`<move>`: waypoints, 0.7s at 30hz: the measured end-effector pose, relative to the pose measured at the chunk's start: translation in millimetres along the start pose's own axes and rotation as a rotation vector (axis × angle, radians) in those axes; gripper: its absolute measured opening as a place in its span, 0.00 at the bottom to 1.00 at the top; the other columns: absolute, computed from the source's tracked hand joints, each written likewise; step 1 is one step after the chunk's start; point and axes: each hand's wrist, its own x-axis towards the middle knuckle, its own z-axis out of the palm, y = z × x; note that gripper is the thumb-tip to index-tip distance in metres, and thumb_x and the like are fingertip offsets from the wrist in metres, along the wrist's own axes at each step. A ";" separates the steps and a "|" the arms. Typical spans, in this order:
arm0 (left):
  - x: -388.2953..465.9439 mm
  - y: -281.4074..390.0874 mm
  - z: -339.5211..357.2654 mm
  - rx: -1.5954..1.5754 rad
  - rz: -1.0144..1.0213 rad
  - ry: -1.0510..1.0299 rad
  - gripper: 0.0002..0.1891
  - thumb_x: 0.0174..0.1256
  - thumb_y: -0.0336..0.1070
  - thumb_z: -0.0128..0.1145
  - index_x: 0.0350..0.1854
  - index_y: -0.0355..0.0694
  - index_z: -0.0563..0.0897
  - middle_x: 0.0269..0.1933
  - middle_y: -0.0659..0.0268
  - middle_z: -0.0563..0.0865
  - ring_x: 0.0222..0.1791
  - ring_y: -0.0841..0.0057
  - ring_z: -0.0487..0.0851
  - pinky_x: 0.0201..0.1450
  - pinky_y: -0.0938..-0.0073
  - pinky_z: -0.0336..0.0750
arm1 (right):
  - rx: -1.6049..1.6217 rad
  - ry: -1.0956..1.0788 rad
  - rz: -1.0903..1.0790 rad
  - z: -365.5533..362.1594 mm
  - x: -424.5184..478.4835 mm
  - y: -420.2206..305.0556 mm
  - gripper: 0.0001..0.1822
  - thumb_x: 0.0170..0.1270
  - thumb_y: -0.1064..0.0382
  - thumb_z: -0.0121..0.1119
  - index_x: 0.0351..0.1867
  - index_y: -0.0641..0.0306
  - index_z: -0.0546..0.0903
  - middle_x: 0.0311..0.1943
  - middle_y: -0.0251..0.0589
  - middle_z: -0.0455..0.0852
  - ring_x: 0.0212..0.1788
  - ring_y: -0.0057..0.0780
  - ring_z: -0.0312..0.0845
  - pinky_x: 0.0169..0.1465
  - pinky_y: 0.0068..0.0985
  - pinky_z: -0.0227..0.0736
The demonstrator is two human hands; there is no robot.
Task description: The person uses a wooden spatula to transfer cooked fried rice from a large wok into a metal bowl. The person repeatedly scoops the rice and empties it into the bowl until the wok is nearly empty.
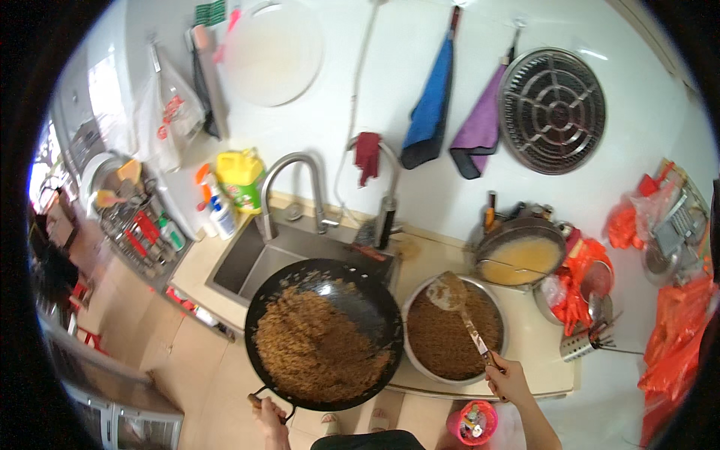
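Observation:
My left hand point(271, 417) grips the handle of a black wok point(365, 306), which is held near the sink's front edge. Brown crumbly food point(315, 343) fills much of the wok. In my right hand point(506, 378) is the wooden handle of a metal spatula point(472, 329). Its food-smeared blade lies over a round metal basin point(502, 320) that holds more brown crumbly food point(450, 343). The wok's right rim is close to the basin's left rim; whether they touch I cannot tell.
Behind the wok is a steel sink point(247, 270) with a curved faucet point(292, 160). A pan of yellowish liquid point(523, 259) stands behind the basin, beside red plastic bags point(588, 281). Yellow and green detergent bottle point(239, 177) stands left of the faucet. A pink bin point(487, 430) is on the floor.

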 end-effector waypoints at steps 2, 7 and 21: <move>-7.2 3.6 0.7 -0.005 0.019 -0.016 0.08 0.63 0.29 0.47 0.30 0.44 0.61 0.18 0.73 0.61 0.14 0.85 0.58 0.15 0.79 0.60 | -0.008 -0.188 0.071 22.1 9.3 -24.9 0.15 0.64 0.67 0.53 0.52 0.65 0.76 0.21 0.33 0.76 0.15 0.16 0.68 0.17 0.17 0.63; -1.7 5.6 -8.1 -0.071 0.024 -0.109 0.07 0.62 0.30 0.48 0.31 0.44 0.63 0.18 0.74 0.62 0.13 0.85 0.59 0.14 0.81 0.58 | -0.205 -0.552 0.171 91.4 67.7 -66.3 0.09 0.65 0.64 0.53 0.40 0.67 0.79 0.21 0.33 0.76 0.17 0.17 0.68 0.19 0.18 0.64; 6.7 21.1 -7.4 -0.059 0.009 -0.152 0.08 0.60 0.25 0.47 0.31 0.40 0.62 0.18 0.71 0.64 0.11 0.82 0.61 0.12 0.78 0.60 | -0.097 -0.809 0.356 194.0 141.1 -53.2 0.12 0.68 0.62 0.53 0.39 0.71 0.78 0.20 0.36 0.76 0.16 0.17 0.66 0.16 0.19 0.59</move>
